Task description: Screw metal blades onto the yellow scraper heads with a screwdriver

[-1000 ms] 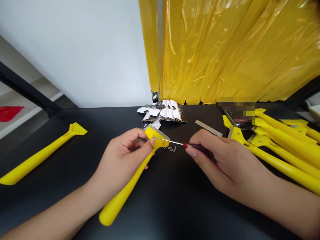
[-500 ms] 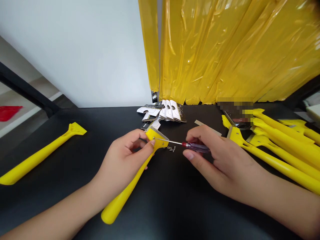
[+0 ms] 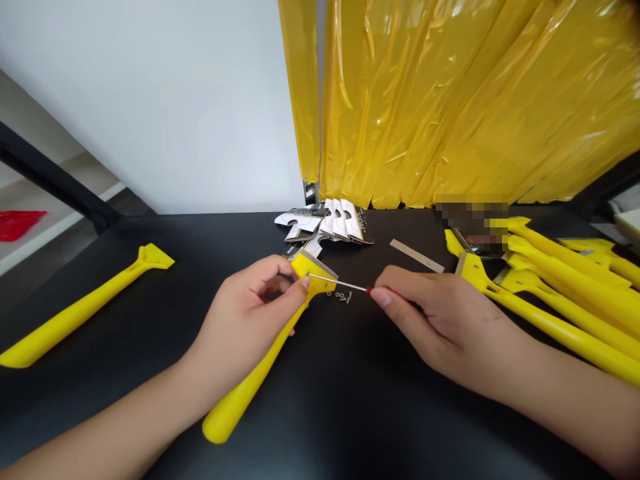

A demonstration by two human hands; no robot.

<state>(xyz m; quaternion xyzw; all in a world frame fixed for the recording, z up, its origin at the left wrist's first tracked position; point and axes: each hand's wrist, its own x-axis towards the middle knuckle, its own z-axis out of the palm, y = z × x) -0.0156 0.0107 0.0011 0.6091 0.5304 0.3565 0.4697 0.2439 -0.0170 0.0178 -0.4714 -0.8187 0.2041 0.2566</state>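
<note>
My left hand (image 3: 253,307) is closed on a yellow scraper (image 3: 265,363) near its head, thumb on the near face, the handle slanting down toward me. A metal blade edge shows along the top of the scraper's head. My right hand (image 3: 435,313) is closed round the handle of a screwdriver (image 3: 340,283); the shaft points left and its tip meets a screw spot on the scraper's head. The fingers hide most of the screwdriver's handle. Several small screws and nuts (image 3: 344,297) lie on the table just right of the scraper's head.
On the black table (image 3: 340,413), another yellow scraper (image 3: 85,307) lies at the left. Several yellow scrapers (image 3: 555,327) are piled at the right. A flat metal blade (image 3: 417,255) and white card sleeves (image 3: 345,220) lie farther back. A yellow plastic sheet (image 3: 450,100) hangs behind.
My right hand's fingers have turned and closed further round the screwdriver's handle, covering it. The flat blade behind shows more fully. My left hand and the scraper have hardly moved.
</note>
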